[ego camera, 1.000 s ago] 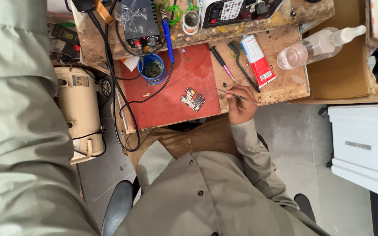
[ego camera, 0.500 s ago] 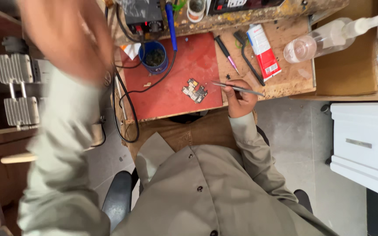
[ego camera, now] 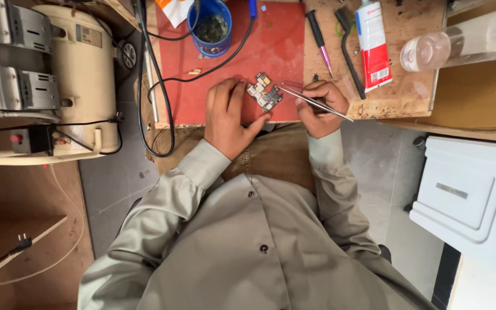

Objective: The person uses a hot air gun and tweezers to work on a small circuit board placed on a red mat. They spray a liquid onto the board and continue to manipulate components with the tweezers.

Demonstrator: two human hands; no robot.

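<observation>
Red matting (ego camera: 282,51) covers the part of the wooden surface (ego camera: 414,86) on which a small circuit board (ego camera: 264,92) lies flat, near the mat's front edge and between the two hands. The left hand (ego camera: 228,117) is laid palm-down just beside the board, its fingertips (ego camera: 242,95) touching the board's left edge and its thumb reaching under the board's lower corner; nothing is enclosed in that grip, the board being only steadied. The right hand (ego camera: 320,106) is closed in a pinch on a pair of thin metal tweezers (ego camera: 314,101), whose pointed tips are brought up to the board's right edge; whether anything is caught between the tips cannot be told.

The board is judged light, thin and stiff, yet fragile: its upper face is crowded with small components and metal shields that could be knocked off or scratched. It is best taken by its bare edges or corners, with light pressure only, and held down rather than squeezed. On the mat it is likely to slide a little if pushed from one side, hence the bracing fingers.

Behind the hands are seen a blue pot (ego camera: 210,26), a black cable (ego camera: 162,86), a screwdriver (ego camera: 320,43), a red and white tube (ego camera: 372,43) and a clear bottle (ego camera: 460,40).
</observation>
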